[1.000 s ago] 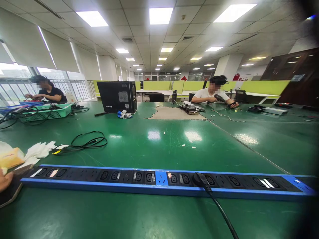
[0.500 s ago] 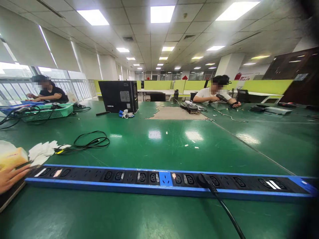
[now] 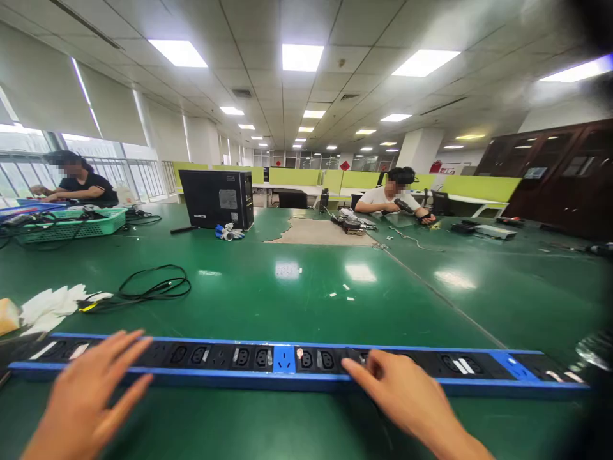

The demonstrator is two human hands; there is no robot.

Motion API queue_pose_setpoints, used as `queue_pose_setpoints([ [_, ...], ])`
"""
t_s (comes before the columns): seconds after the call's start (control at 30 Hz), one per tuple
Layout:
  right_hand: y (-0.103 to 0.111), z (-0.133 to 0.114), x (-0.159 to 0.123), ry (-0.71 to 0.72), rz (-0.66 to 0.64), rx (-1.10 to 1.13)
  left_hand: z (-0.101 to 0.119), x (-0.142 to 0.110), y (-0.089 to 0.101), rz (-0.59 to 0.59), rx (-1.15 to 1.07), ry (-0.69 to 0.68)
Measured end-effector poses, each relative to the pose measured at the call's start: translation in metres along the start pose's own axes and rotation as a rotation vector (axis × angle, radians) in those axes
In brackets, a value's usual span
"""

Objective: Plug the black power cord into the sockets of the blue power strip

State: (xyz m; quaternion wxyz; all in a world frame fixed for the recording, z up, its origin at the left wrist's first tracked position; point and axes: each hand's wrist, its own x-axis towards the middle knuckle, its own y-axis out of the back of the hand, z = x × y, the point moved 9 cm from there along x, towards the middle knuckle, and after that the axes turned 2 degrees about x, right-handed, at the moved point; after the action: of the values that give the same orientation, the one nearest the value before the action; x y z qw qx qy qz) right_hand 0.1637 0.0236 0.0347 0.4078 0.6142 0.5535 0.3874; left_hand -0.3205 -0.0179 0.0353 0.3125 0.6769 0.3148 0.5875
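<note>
A long blue and black power strip point(image 3: 287, 359) lies across the green table point(image 3: 297, 287) in front of me. My left hand point(image 3: 89, 399) hovers over the strip's left part, open with its fingers spread and nothing in it. My right hand point(image 3: 402, 393) reaches onto the strip's middle. Its fingers stretch out to the black plug point(image 3: 355, 352), which sits in a socket and is mostly hidden behind them. The plug's cable is covered by my right hand.
A coiled black cable point(image 3: 148, 289) and white cloth gloves point(image 3: 48, 305) lie left of centre. Farther back stand a black computer case point(image 3: 218, 198) and a green basket point(image 3: 67, 223). Two other people sit working, one at the far left point(image 3: 76, 185), one at the back point(image 3: 390, 198).
Both my hands have come into view over the power strip. The left hand moved in from the left edge; the right hand now covers the plug and cable. The camera tilted down.
</note>
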Motion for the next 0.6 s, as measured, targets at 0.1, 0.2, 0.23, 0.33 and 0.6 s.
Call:
queue_pose_setpoints([
  [0.1,-0.003,-0.028,0.015,0.049,-0.082,-0.206,0.084,-0.019,-0.005,0.005,-0.084,-0.189],
  [0.2,-0.01,-0.031,0.015,0.062,-0.121,-0.199,0.133,-0.015,-0.005,-0.011,-0.12,-0.232],
  [0.23,-0.011,-0.028,0.014,0.056,-0.132,-0.175,0.148,-0.007,-0.004,-0.022,-0.137,-0.261],
  [0.33,-0.013,-0.015,0.014,0.028,-0.137,-0.056,0.196,0.029,-0.004,-0.107,-0.203,-0.362],
  [0.6,-0.038,0.078,-0.01,-0.046,0.173,0.383,0.273,0.065,-0.04,-0.472,-0.273,-0.346],
])
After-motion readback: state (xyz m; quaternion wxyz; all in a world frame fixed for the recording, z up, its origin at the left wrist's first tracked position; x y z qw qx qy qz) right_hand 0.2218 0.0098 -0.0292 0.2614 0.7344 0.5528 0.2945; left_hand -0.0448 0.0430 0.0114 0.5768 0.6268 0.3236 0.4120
